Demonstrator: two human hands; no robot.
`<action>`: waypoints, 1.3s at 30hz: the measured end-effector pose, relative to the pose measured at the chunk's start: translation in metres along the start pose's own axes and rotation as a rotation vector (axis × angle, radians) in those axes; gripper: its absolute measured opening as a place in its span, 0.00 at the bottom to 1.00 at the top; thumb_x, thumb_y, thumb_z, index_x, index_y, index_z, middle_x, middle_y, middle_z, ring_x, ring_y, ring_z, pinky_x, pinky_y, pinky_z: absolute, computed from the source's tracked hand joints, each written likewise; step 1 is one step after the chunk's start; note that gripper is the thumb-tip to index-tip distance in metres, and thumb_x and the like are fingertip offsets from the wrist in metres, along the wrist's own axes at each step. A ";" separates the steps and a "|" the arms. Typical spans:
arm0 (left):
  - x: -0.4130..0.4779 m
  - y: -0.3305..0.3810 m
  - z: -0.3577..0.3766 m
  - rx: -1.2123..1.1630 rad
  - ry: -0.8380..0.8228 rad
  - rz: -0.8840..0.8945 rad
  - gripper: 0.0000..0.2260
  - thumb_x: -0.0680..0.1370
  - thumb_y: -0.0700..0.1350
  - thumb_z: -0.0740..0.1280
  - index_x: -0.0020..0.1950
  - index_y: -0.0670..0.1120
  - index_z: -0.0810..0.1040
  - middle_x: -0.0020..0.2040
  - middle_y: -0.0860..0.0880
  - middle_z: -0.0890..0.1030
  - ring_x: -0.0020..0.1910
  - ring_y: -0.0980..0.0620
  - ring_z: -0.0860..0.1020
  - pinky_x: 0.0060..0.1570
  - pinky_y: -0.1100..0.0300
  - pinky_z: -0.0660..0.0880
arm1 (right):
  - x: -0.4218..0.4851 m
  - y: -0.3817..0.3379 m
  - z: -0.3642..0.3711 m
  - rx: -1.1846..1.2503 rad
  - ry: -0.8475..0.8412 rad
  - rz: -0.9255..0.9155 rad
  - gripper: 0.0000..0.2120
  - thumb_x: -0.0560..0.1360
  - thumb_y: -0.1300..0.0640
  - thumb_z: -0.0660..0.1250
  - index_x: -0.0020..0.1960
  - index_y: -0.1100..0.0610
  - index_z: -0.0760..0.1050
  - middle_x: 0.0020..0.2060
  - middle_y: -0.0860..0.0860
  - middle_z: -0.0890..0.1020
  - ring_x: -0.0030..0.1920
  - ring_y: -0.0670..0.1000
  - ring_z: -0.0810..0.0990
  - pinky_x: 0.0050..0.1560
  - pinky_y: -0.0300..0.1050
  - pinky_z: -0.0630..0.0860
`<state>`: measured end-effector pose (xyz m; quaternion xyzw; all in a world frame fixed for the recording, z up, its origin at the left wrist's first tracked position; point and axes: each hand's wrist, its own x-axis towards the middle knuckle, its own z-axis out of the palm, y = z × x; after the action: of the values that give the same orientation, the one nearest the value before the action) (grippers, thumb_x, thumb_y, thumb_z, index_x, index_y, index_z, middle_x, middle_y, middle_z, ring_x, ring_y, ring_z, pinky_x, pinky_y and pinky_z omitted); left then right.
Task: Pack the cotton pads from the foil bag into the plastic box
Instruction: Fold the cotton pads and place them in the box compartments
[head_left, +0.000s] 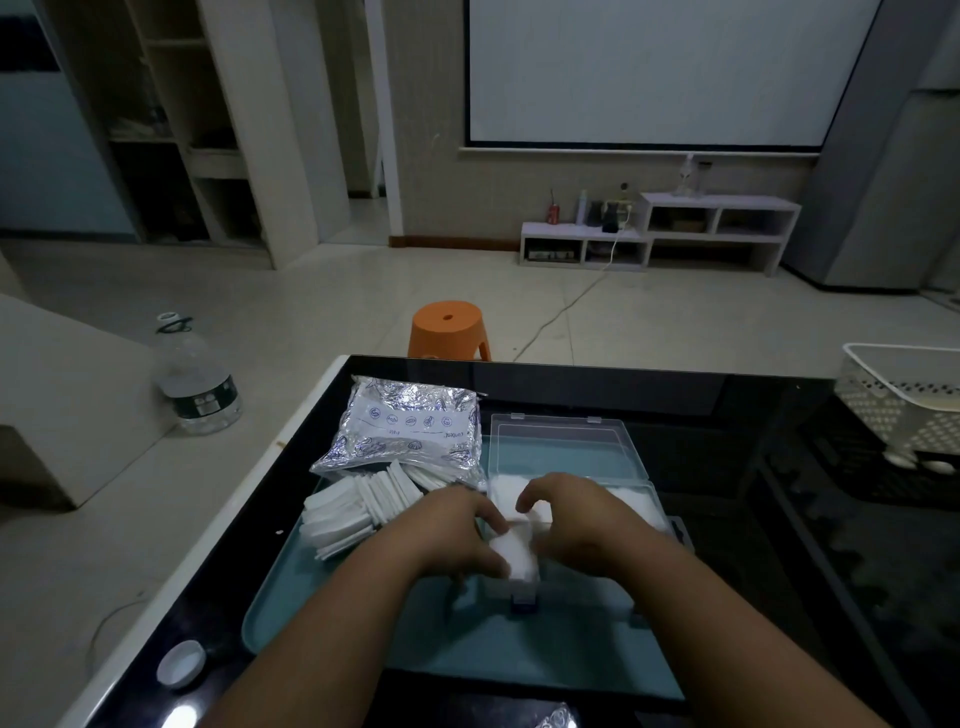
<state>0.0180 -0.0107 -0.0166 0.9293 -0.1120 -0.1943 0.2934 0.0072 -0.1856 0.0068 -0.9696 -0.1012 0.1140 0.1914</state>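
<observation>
A silver foil bag (410, 431) lies at the back left of a teal tray (322, 603), its mouth towards me. White cotton pads (358, 506) spill from it in a fanned pile. To the right stands the clear plastic box (639, 501), its lid (563, 441) folded open behind it, white pads inside. My left hand (457, 532) and my right hand (576, 519) together hold a stack of cotton pads (517, 553) at the box's left front part, fingers curled round it. The box's front is largely hidden by my hands.
The tray sits on a black glass table (779, 519). A small white cap (181, 662) lies at the table's front left. A white perforated basket (904, 400) stands at the right. Beyond the table, an orange stool (449, 330) and a large water bottle (195, 376) are on the floor.
</observation>
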 end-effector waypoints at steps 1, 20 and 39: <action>-0.001 0.000 -0.001 -0.014 -0.008 -0.001 0.22 0.66 0.48 0.79 0.59 0.53 0.80 0.45 0.52 0.80 0.36 0.53 0.82 0.42 0.57 0.82 | 0.000 -0.001 -0.002 0.005 0.007 0.002 0.18 0.74 0.58 0.70 0.63 0.49 0.77 0.63 0.48 0.78 0.61 0.50 0.77 0.61 0.44 0.74; -0.003 -0.001 0.006 0.018 0.054 -0.011 0.21 0.65 0.52 0.79 0.56 0.56 0.81 0.44 0.53 0.81 0.39 0.54 0.80 0.46 0.60 0.79 | -0.001 -0.003 0.013 0.023 -0.132 0.089 0.19 0.71 0.52 0.75 0.61 0.53 0.79 0.55 0.52 0.82 0.54 0.52 0.79 0.57 0.46 0.77; -0.018 -0.012 -0.022 -0.060 0.340 -0.026 0.08 0.70 0.49 0.74 0.46 0.57 0.79 0.46 0.54 0.81 0.44 0.55 0.79 0.45 0.60 0.75 | -0.002 -0.014 -0.004 0.162 0.074 0.065 0.16 0.75 0.60 0.61 0.59 0.51 0.79 0.54 0.49 0.81 0.52 0.50 0.79 0.55 0.45 0.77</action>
<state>0.0119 0.0161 -0.0021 0.9410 -0.0430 -0.0412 0.3332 0.0045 -0.1749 0.0163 -0.9572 -0.0530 0.0920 0.2691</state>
